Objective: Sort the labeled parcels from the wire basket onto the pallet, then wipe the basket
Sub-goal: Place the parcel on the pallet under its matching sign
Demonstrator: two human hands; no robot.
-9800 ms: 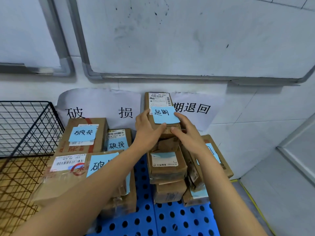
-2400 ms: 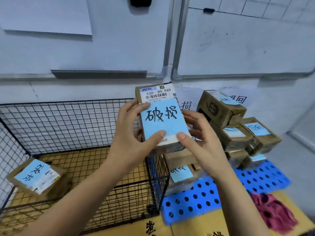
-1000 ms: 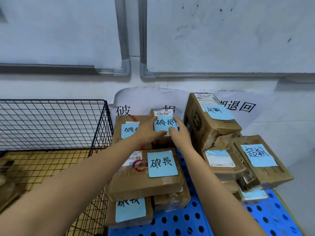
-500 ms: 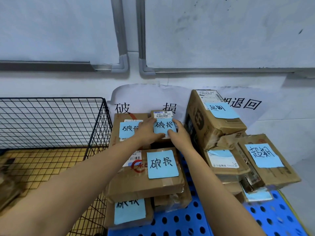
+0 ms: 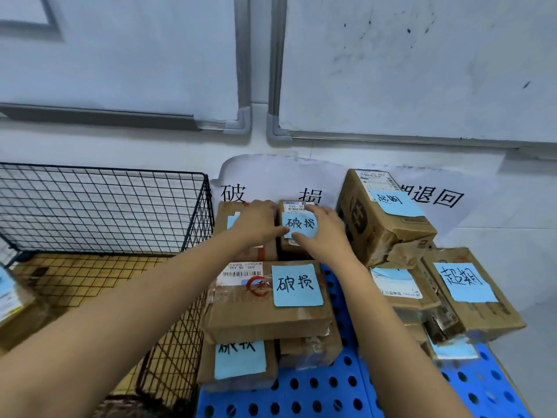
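A small cardboard parcel (image 5: 297, 206) with a blue note reading 破损 rests on the back of the left stack on the blue pallet (image 5: 316, 390). My left hand (image 5: 256, 224) holds its left side and my right hand (image 5: 325, 233) its right side, thumbs on the note. In front lies a larger 破损 parcel (image 5: 271, 309) on two more boxes. The right stack (image 5: 388, 227) carries 超期 notes. The black wire basket (image 5: 99, 206) stands at the left with one labeled parcel (image 5: 12, 306) left inside at the frame edge.
Paper signs (image 5: 271, 182) are taped to the wall behind each stack. Two whiteboards (image 5: 407, 64) hang above. The basket's wire wall touches the pallet's left stack. Bare blue pallet surface shows in front of the stacks.
Since 2.4 s ago I carried the 破损 parcel from above the basket to the back of the left stack. Over the last second my hands only shifted slightly on it.
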